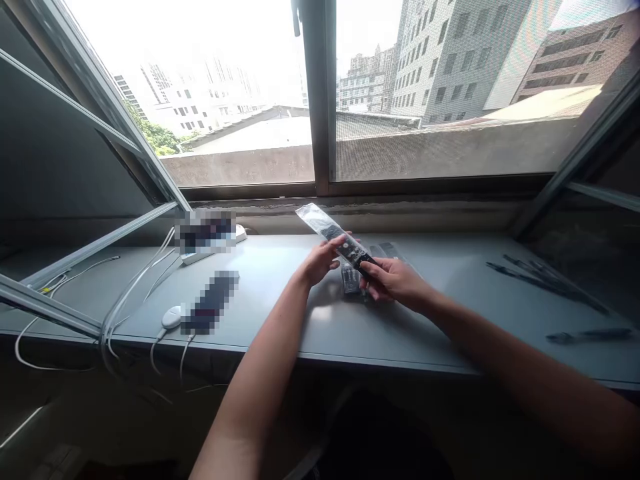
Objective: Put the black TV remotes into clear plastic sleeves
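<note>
Both my hands hold a long black remote control (350, 251) that sits partly inside a clear plastic sleeve (314, 217). My left hand (320, 261) pinches the sleeve near its middle. My right hand (393, 281) grips the lower end of the remote. The sleeve's open end sticks up and to the left. All this is held just above a grey sill-like counter (280, 313) under a window. More clear-wrapped items (353, 280) lie on the counter below my hands.
White cables (130, 293) and a white adapter (171, 316) lie at the left, near two blurred-out objects (210, 301). Several dark pens or sticks (545, 280) rest at the right, one more (590, 335) near the front edge. A window frame (320, 100) rises behind.
</note>
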Demonstrator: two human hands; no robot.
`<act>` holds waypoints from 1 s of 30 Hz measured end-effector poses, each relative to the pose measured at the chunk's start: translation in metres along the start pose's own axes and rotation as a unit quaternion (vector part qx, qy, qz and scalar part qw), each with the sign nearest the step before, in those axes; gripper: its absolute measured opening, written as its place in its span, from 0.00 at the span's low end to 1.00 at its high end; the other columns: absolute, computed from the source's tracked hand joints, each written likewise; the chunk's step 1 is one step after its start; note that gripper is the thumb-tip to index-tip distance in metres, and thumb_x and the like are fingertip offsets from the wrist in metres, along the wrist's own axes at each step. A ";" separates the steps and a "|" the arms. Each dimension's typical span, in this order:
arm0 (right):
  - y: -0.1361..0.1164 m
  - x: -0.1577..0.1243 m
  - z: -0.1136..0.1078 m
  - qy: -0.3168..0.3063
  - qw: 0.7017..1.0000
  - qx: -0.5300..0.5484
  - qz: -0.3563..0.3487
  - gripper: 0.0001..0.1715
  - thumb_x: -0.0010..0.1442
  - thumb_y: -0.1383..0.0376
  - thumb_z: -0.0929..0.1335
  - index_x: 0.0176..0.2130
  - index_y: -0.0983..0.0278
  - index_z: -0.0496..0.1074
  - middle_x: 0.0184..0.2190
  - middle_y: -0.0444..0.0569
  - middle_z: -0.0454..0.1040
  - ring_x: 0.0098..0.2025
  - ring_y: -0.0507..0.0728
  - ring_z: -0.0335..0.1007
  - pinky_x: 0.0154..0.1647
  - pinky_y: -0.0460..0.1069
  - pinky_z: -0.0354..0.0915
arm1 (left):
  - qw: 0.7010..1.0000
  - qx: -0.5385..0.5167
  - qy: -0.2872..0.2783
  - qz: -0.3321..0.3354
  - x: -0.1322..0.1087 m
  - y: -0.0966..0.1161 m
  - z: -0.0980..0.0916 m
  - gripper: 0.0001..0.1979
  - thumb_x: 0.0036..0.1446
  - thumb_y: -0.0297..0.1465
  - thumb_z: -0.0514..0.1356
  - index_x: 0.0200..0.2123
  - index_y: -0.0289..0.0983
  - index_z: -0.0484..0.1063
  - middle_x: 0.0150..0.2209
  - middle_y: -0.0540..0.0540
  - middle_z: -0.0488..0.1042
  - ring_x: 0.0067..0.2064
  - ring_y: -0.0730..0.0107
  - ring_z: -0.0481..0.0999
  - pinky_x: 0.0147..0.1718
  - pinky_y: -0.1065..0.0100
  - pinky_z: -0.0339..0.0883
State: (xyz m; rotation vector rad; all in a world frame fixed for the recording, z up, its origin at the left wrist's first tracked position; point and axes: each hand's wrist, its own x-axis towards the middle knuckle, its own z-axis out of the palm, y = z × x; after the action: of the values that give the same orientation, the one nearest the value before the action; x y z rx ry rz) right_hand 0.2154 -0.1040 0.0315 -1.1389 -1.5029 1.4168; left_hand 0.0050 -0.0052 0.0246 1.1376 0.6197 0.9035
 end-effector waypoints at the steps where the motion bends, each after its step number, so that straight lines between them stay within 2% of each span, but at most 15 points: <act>1: 0.001 0.000 0.000 -0.001 1.000 0.002 0.004 0.34 0.68 0.36 0.72 0.35 0.64 0.77 0.18 0.44 0.74 0.15 0.49 0.58 0.17 0.47 0.51 | 0.999 -0.031 0.024 0.018 0.002 -0.001 0.000 0.25 0.58 0.47 0.74 0.55 0.41 0.82 0.54 0.40 0.85 0.50 0.60 0.81 0.33 0.68 0.61; 5: 0.003 0.000 0.002 -0.038 0.999 0.015 0.015 0.31 0.71 0.40 0.71 0.38 0.65 0.78 0.16 0.41 0.70 0.15 0.49 0.58 0.16 0.45 0.50 | 0.986 -0.104 0.116 0.062 0.012 -0.006 0.001 0.19 0.61 0.42 0.72 0.51 0.38 0.81 0.52 0.38 0.85 0.51 0.59 0.84 0.35 0.70 0.69; 7: 0.003 0.000 0.003 -0.078 0.995 0.056 0.017 0.27 0.70 0.42 0.74 0.41 0.65 0.78 0.23 0.45 0.77 0.18 0.49 0.63 0.17 0.44 0.55 | 0.980 -0.119 0.142 0.077 0.016 -0.009 0.002 0.16 0.62 0.39 0.72 0.48 0.35 0.80 0.49 0.37 0.86 0.49 0.59 0.85 0.32 0.71 0.69; 9: 0.004 0.000 0.005 -0.102 0.990 0.098 0.018 0.25 0.67 0.45 0.77 0.43 0.65 0.77 0.35 0.52 0.83 0.23 0.50 0.70 0.19 0.44 0.61 | 0.977 -0.126 0.154 0.083 0.018 -0.012 0.003 0.15 0.63 0.39 0.72 0.46 0.35 0.79 0.48 0.36 0.85 0.47 0.59 0.85 0.27 0.73 0.66; 12: 0.007 0.001 0.008 -0.083 0.988 0.132 0.011 0.23 0.66 0.49 0.79 0.45 0.65 0.77 0.45 0.56 0.84 0.30 0.52 0.77 0.21 0.44 0.66 | 0.984 -0.119 0.116 0.067 0.017 -0.015 0.005 0.17 0.62 0.40 0.74 0.46 0.35 0.79 0.50 0.35 0.85 0.48 0.58 0.86 0.25 0.74 0.66; 15: 0.010 0.002 0.013 -0.058 0.987 0.151 0.007 0.21 0.67 0.54 0.79 0.51 0.63 0.75 0.46 0.56 0.84 0.33 0.55 0.82 0.23 0.45 0.72 | 0.994 -0.098 0.033 0.034 0.010 -0.014 0.005 0.19 0.59 0.38 0.77 0.49 0.34 0.81 0.53 0.33 0.84 0.51 0.56 0.86 0.35 0.70 0.76; 17: 0.012 0.003 0.016 -0.049 0.986 0.156 0.006 0.21 0.69 0.56 0.78 0.54 0.62 0.74 0.47 0.56 0.84 0.34 0.56 0.84 0.24 0.45 0.74 | 0.997 -0.077 -0.013 0.014 0.005 -0.012 0.004 0.21 0.58 0.37 0.78 0.51 0.34 0.82 0.55 0.32 0.83 0.53 0.54 0.85 0.41 0.67 0.78; 19: 0.012 0.002 0.018 -0.041 0.986 0.159 0.003 0.20 0.70 0.56 0.76 0.55 0.62 0.73 0.49 0.57 0.83 0.34 0.56 0.84 0.23 0.45 0.75 | 0.998 -0.057 -0.031 0.005 0.002 -0.009 0.004 0.22 0.59 0.39 0.77 0.52 0.34 0.82 0.56 0.32 0.83 0.54 0.53 0.85 0.45 0.65 0.78; 21: 0.012 0.001 0.020 -0.046 0.986 0.158 0.003 0.20 0.71 0.56 0.76 0.55 0.62 0.73 0.52 0.58 0.83 0.33 0.56 0.85 0.23 0.45 0.76 | 0.998 -0.055 -0.006 0.016 0.002 -0.006 0.003 0.23 0.61 0.44 0.75 0.53 0.36 0.83 0.57 0.34 0.83 0.54 0.55 0.84 0.45 0.65 0.77; 24: 0.013 0.000 0.024 -0.061 0.987 0.151 0.010 0.21 0.71 0.55 0.76 0.55 0.62 0.72 0.53 0.59 0.83 0.34 0.57 0.86 0.24 0.46 0.77 | 0.989 -0.114 0.066 0.067 0.007 -0.004 0.002 0.22 0.64 0.47 0.70 0.53 0.37 0.82 0.56 0.38 0.84 0.51 0.59 0.83 0.43 0.66 0.77; 27: 0.014 -0.001 0.028 -0.070 0.988 0.138 0.013 0.22 0.70 0.52 0.77 0.52 0.62 0.72 0.50 0.58 0.83 0.34 0.58 0.87 0.24 0.47 0.78 | 0.973 -0.187 0.102 0.089 0.014 -0.006 0.002 0.18 0.65 0.41 0.70 0.52 0.36 0.80 0.51 0.39 0.85 0.48 0.63 0.83 0.50 0.63 0.78; 30: 0.012 -0.003 0.029 -0.090 0.989 0.115 0.006 0.24 0.66 0.49 0.79 0.46 0.63 0.73 0.40 0.52 0.83 0.31 0.58 0.85 0.24 0.48 0.78 | 0.968 -0.206 0.128 0.063 0.018 -0.011 0.007 0.15 0.65 0.36 0.70 0.51 0.35 0.79 0.43 0.42 0.83 0.38 0.68 0.82 0.52 0.61 0.78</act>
State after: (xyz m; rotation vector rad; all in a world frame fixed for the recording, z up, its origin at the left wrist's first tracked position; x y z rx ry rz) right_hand 0.1899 -0.1160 0.0173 -0.8991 -1.4117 1.6897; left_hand 0.0227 0.0056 0.0172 0.6958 0.5391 1.2360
